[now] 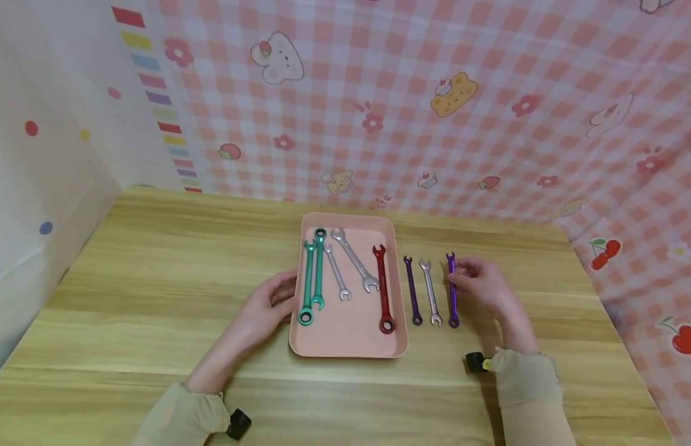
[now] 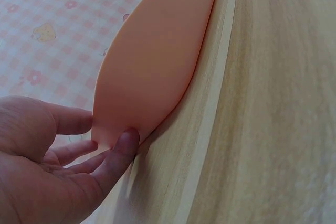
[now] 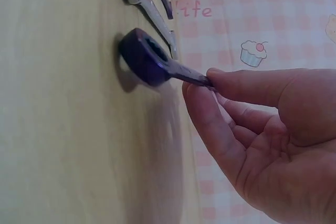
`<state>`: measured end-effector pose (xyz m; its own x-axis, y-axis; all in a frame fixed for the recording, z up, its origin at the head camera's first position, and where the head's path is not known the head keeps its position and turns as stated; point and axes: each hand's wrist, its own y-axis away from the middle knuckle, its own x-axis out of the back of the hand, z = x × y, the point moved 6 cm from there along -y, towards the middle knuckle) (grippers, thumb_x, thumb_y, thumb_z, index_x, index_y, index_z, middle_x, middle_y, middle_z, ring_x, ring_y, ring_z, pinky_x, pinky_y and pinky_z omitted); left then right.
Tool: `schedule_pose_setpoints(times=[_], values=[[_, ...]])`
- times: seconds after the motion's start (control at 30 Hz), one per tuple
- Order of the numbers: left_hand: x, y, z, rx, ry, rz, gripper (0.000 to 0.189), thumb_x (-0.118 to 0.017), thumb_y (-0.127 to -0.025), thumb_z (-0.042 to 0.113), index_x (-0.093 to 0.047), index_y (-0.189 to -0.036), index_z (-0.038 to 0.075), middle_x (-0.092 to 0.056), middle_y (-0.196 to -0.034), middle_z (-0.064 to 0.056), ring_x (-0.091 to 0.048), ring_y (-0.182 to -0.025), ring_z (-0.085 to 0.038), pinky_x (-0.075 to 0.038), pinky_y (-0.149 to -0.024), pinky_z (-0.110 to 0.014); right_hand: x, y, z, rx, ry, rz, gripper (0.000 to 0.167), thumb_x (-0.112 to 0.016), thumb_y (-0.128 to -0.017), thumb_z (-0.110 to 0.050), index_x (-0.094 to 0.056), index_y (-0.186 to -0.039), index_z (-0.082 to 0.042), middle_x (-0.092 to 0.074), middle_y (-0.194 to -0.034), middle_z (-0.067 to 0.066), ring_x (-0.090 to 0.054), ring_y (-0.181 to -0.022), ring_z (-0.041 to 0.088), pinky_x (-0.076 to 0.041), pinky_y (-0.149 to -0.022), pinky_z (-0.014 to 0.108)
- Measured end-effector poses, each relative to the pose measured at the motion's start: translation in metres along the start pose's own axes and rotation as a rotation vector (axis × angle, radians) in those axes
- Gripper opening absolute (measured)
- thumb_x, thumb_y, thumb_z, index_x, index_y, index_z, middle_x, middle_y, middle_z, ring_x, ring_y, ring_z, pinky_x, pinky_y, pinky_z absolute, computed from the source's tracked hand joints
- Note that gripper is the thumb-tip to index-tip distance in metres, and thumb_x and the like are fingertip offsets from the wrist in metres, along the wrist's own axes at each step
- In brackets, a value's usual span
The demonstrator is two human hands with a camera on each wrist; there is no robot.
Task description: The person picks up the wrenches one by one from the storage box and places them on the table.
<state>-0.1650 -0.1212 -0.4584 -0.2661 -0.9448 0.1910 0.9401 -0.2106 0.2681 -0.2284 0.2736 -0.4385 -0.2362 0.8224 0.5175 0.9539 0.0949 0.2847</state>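
Observation:
My right hand pinches the shaft of a bright purple combination wrench between thumb and fingers, right of the tray. Up close in the right wrist view, the wrench's ring end stands near the tabletop; whether it touches is unclear. My left hand rests its fingertips against the left outer wall of a pink tray. Inside the tray lie two green wrenches, a small silver wrench, a larger silver wrench and a red wrench.
Between the tray and my right hand lie a dark purple wrench and a silver wrench, roughly parallel. The wooden table meets a pink checked cloth at its back and right edges. A pale dotted cloth hangs at left.

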Motion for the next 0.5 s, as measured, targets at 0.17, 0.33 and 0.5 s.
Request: schedule_pose_setpoints(times=[0.17, 0.33, 0.5], values=[[0.0004, 0.0003, -0.0001, -0.005, -0.002, -0.002, 0.055, -0.053, -0.107, 0.005, -0.038, -0.16, 0.002, -0.052, -0.156, -0.028, -0.055, -0.144, -0.043, -0.065, -0.096, -0.038, -0.0034, -0.0023, 0.0028, -0.022, 0.027, -0.002, 0.046, -0.063, -0.1, 0.001, -0.049, -0.138, 0.023, -0.07, -0.114, 0.026, -0.064, -0.082, 0.001, -0.064, -0.076, 0.019], [0.0002, 0.0003, 0.0015, -0.007, -0.002, -0.002, 0.055, -0.053, -0.107, 0.005, -0.039, -0.16, 0.002, -0.052, -0.156, -0.028, -0.055, -0.144, -0.043, -0.065, -0.096, -0.038, -0.0053, -0.004, 0.0046, -0.049, 0.089, 0.008, 0.043, -0.063, -0.101, -0.001, -0.052, -0.137, 0.02, -0.07, -0.11, 0.019, -0.064, -0.083, 0.005, -0.064, -0.075, 0.019], [0.0, 0.0006, 0.0024, -0.002, 0.0, -0.001, 0.055, -0.053, -0.107, 0.004, -0.039, -0.16, 0.002, -0.052, -0.156, -0.028, -0.054, -0.144, -0.043, -0.065, -0.098, -0.038, -0.0071, -0.0051, 0.0057, -0.063, 0.089, 0.002, 0.041, -0.063, -0.101, -0.001, -0.054, -0.136, 0.02, -0.071, -0.106, 0.016, -0.064, -0.082, 0.004, -0.063, -0.073, 0.018]])
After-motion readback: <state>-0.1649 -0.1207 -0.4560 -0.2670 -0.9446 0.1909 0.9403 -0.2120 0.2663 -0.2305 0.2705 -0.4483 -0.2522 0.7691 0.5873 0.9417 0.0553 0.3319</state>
